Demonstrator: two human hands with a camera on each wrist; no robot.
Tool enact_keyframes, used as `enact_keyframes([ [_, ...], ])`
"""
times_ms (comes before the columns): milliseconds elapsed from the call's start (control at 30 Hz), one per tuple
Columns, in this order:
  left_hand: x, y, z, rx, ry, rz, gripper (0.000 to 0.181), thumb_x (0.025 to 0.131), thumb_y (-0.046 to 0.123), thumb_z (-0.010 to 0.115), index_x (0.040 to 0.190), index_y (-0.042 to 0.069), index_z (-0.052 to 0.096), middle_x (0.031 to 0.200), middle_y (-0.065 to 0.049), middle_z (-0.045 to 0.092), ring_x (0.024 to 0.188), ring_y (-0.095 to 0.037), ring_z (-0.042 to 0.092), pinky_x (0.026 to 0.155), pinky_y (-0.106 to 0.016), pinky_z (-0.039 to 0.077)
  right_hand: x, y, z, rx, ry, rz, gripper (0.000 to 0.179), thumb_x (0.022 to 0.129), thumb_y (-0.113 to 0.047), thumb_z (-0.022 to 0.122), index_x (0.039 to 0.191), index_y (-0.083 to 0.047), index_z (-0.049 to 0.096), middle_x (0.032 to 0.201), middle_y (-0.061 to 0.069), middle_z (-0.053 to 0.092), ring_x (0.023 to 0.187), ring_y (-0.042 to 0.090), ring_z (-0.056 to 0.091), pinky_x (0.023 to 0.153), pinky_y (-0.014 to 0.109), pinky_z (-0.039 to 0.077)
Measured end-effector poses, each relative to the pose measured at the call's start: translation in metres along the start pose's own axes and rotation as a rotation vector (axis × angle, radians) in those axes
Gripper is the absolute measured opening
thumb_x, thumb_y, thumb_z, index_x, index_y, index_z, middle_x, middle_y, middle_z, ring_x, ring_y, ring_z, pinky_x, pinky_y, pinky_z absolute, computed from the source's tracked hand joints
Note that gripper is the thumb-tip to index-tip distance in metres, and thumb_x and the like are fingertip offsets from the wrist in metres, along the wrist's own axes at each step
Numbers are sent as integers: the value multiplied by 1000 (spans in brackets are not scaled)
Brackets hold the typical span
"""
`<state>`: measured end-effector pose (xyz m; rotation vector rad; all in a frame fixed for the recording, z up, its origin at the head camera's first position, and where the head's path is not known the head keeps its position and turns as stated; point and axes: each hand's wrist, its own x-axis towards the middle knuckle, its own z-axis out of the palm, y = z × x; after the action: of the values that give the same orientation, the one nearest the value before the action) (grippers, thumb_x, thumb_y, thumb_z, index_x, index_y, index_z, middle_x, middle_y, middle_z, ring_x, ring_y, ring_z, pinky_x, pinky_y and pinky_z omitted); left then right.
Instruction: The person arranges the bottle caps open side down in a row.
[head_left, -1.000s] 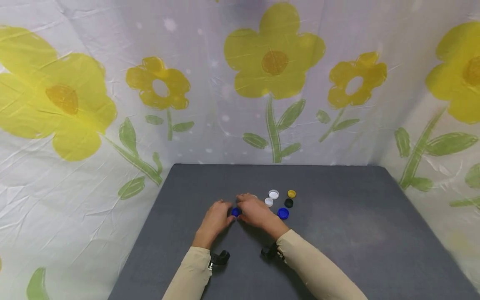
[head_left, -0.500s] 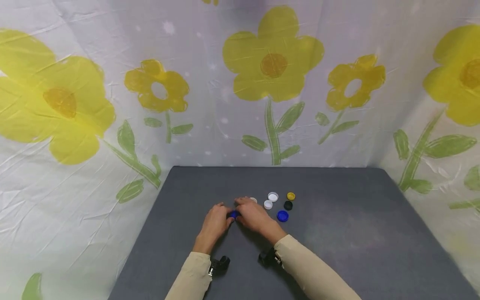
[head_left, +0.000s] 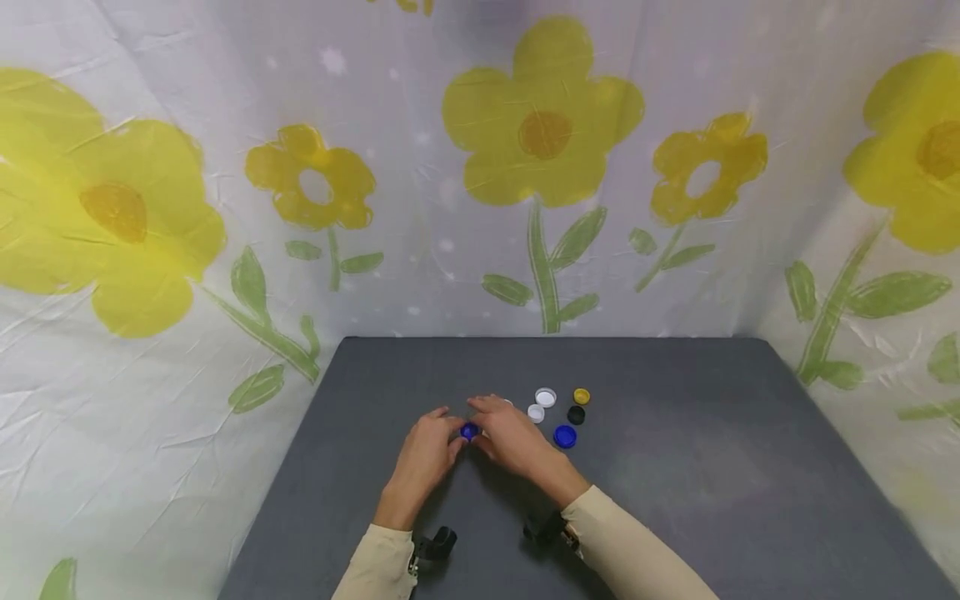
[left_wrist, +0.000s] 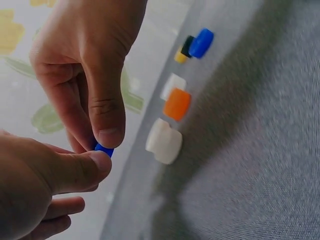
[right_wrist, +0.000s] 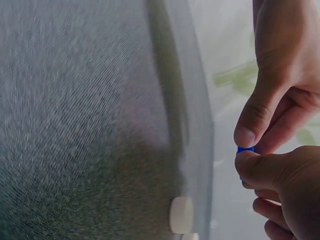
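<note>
Little change over the last second: left hand (head_left: pixel 425 454) and right hand (head_left: pixel 516 439) still both pinch the small blue plastic cap (head_left: pixel 469 431) between them, fingertips narrow on it, apparently off the gray tabletop (head_left: pixel 720 483). Large blue cap (head_left: pixel 566 436), black cap (head_left: pixel 576 415) and yellow cap (head_left: pixel 581 397) unmoved to the right, so work seems confined to this one piece; any twisting, cannot tell
</note>
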<state>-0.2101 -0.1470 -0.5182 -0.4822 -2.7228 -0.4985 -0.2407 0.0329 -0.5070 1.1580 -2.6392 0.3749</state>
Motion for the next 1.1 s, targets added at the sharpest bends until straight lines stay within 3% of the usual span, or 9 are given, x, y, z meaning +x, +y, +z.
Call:
enact_keyframes([
  [300, -9, 16, -27, 9, -4, 24, 22, 83, 16, 83, 104, 11, 78, 106, -5, 77, 116, -31, 67, 91, -48, 56, -11, -12, -18, 59, 34, 16, 22, 89, -19, 77, 109, -10, 76, 142, 8, 60, 132, 25, 56, 114, 40, 40],
  [600, -17, 29, -45, -20, 10, 76, 22, 81, 15, 84, 102, 12, 78, 103, -3, 78, 121, -30, 65, 93, -48, 55, -29, -20, -38, 153, 100, 4, 29, 91, -22, 75, 118, -11, 74, 141, 6, 61, 129, 23, 59, 101, 40, 51],
  [867, -27, 42, -56, -37, -7, 96, 23, 82, 16, 83, 104, 12, 77, 104, -1, 77, 123, -30, 63, 95, -49, 54, -44, -25, -46, 194, 137, 1, 33, 89, -25, 77, 117, -7, 74, 140, 6, 62, 129, 23, 59, 102, 41, 50],
  [1100, -37, 46, -56, -92, 6, 108, 28, 82, 16, 83, 109, 10, 76, 108, -2, 77, 123, -31, 63, 97, -49, 53, -54, -30, -47, 226, 106, 53, 29, 90, -27, 76, 115, -12, 75, 140, 2, 62, 130, 19, 58, 100, 37, 52],
])
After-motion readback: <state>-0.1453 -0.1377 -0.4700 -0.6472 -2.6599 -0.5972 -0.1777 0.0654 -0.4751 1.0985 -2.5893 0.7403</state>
